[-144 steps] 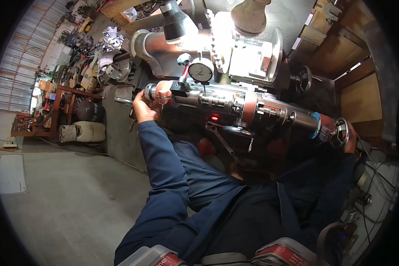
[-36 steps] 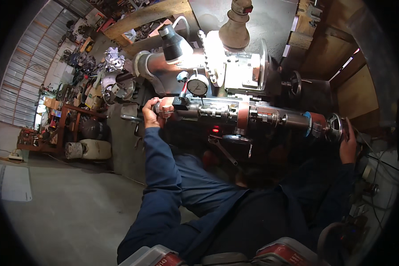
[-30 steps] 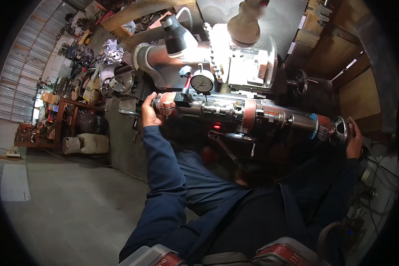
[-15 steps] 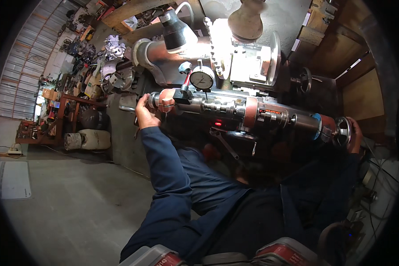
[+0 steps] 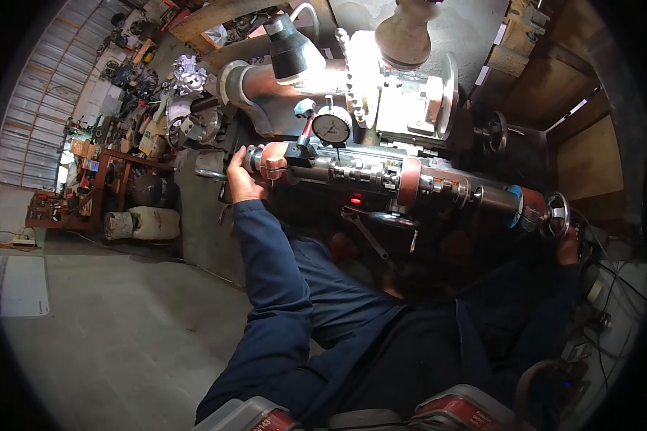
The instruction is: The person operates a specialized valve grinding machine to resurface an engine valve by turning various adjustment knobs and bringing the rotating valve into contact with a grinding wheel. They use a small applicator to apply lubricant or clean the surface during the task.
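Note:
My left hand is curled around the round metal spindle end at the machine's left. At the far right, my right hand is in shadow by the lower rim of a metal handwheel; its fingers are too dim to make out. Between the two ends lies a shiny lobed metal shaft, passing a reddish-brown support. A dial indicator on a red-handled stand has its stem pointing down at the shaft. A reddish-brown clamp sits beside my left hand.
A black lamp lights the grinding machine's head behind the shaft. Below the shaft are a small handwheel and a wrench. Metal parts crowd the floor at left, near a white jerrycan. Cables hang at right.
My right hand has moved down along the handwheel's rim, from its right side to below it. My left hand stays at the spindle end. The whole view has shifted slightly.

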The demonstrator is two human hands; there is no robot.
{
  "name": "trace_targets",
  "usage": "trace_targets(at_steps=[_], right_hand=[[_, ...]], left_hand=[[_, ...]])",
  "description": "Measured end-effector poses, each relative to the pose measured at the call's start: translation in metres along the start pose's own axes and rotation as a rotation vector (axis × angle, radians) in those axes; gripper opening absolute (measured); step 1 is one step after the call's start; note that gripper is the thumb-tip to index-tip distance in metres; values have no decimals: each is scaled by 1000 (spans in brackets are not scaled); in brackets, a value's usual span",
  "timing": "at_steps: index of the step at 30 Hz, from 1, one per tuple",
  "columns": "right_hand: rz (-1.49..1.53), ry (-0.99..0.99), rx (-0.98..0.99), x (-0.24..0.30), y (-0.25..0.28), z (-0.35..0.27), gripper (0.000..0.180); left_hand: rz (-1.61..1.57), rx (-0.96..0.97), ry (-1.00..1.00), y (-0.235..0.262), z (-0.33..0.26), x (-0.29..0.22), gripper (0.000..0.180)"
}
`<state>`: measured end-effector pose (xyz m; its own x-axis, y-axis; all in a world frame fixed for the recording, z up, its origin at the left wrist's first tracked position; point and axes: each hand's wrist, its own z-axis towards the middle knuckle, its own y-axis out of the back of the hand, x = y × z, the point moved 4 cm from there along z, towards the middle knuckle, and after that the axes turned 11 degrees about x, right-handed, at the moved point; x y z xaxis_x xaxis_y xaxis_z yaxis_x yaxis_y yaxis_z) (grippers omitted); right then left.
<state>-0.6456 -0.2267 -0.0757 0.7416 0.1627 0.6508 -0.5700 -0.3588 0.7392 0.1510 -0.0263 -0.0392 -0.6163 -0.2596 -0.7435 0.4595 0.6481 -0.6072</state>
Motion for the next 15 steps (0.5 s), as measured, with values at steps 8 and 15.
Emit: trace_targets(at_steps=[8,15], right_hand=[[14,-53,43,36,9,-30,18],[177,-8,127,76,37,-34,29]], left_hand=[[-24,23,42,3,-3,-5,24],[-31,23,62,19,3,-4,24]])
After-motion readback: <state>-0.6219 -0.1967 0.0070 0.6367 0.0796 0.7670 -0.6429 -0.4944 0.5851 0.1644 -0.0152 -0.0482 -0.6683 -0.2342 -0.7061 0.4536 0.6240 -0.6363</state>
